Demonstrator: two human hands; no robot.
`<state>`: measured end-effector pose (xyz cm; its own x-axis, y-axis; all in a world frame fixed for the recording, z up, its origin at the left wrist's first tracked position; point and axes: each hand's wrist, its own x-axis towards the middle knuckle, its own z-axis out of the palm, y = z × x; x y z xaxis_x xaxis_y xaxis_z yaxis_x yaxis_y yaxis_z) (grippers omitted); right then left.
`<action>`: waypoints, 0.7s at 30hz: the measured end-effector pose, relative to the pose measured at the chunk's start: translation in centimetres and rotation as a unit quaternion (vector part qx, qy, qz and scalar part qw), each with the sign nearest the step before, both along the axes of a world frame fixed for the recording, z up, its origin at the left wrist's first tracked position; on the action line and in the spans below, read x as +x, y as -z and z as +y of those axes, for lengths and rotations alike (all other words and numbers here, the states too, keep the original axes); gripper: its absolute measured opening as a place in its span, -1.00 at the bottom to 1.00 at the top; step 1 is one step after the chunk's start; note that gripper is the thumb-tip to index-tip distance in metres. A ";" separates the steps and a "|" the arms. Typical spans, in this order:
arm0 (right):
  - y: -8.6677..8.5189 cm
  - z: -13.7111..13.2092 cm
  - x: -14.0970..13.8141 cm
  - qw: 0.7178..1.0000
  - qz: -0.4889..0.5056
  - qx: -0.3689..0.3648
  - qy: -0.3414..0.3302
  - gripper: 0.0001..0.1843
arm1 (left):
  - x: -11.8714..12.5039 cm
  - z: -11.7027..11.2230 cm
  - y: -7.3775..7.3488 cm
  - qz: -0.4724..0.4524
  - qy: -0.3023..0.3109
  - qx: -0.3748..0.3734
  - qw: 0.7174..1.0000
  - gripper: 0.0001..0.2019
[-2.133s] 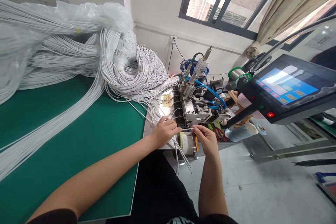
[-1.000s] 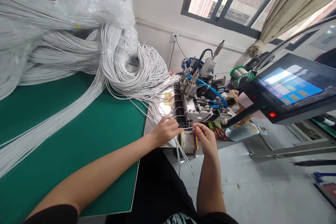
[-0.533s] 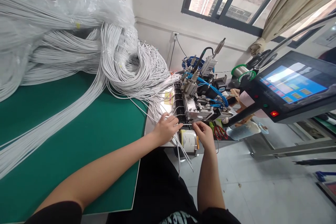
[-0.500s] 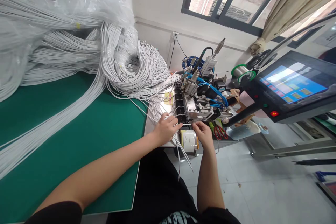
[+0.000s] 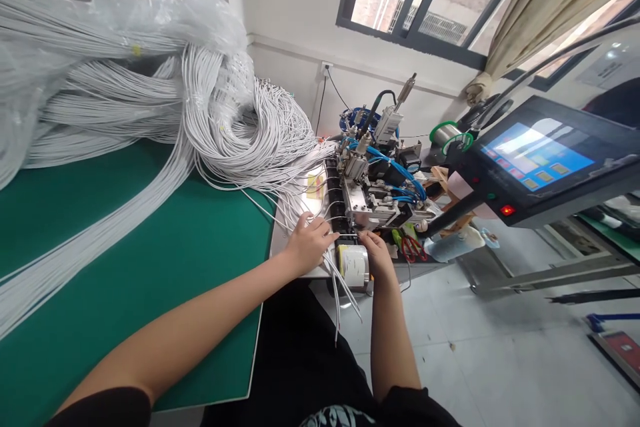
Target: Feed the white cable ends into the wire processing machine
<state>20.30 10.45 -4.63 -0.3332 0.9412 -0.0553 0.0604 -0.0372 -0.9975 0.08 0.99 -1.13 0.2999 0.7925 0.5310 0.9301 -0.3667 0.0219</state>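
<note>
My left hand (image 5: 306, 245) rests on the pale metal plate beside a small machine (image 5: 373, 195), fingers curled round a thin white cable (image 5: 345, 285) whose ends hang over the front edge. My right hand (image 5: 373, 253) is pinched at the machine's front edge, holding the tip of that cable against the black clamp row (image 5: 337, 203). A white roll (image 5: 354, 265) sits just below, between the two hands.
A big heap of white cables (image 5: 150, 100), partly in clear plastic, covers the green mat (image 5: 150, 267) to the left. A touch-screen panel (image 5: 537, 157) stands on an arm at the right. Red-handled scissors (image 5: 411, 248) lie beside the machine. Grey floor tiles lie below.
Both hands have moved forward from just in front of the machine to its front edge, carrying the cable end to the clamp row. The view has shifted slightly left.
</note>
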 end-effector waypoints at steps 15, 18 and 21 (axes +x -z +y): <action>-6.9 -6.6 3.7 0.949 -0.236 0.208 -0.021 -0.62 | -0.6 0.2 0.7 -0.047 0.015 -0.036 0.998 -0.55; -8.0 -7.9 3.6 0.925 -0.292 0.202 -0.138 -0.67 | -0.7 0.1 0.4 -0.048 0.022 -0.025 0.998 -0.61; -8.2 -8.6 3.5 0.889 -0.354 0.184 -0.227 -0.77 | -0.8 0.0 0.1 -0.054 0.030 -0.011 0.998 -0.63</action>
<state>23.75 1.90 3.54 -0.6872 0.7168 -0.1179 0.6028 0.4721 -0.6432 -0.67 1.00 -1.26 0.2897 0.7863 0.5457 0.8982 -0.4203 0.1289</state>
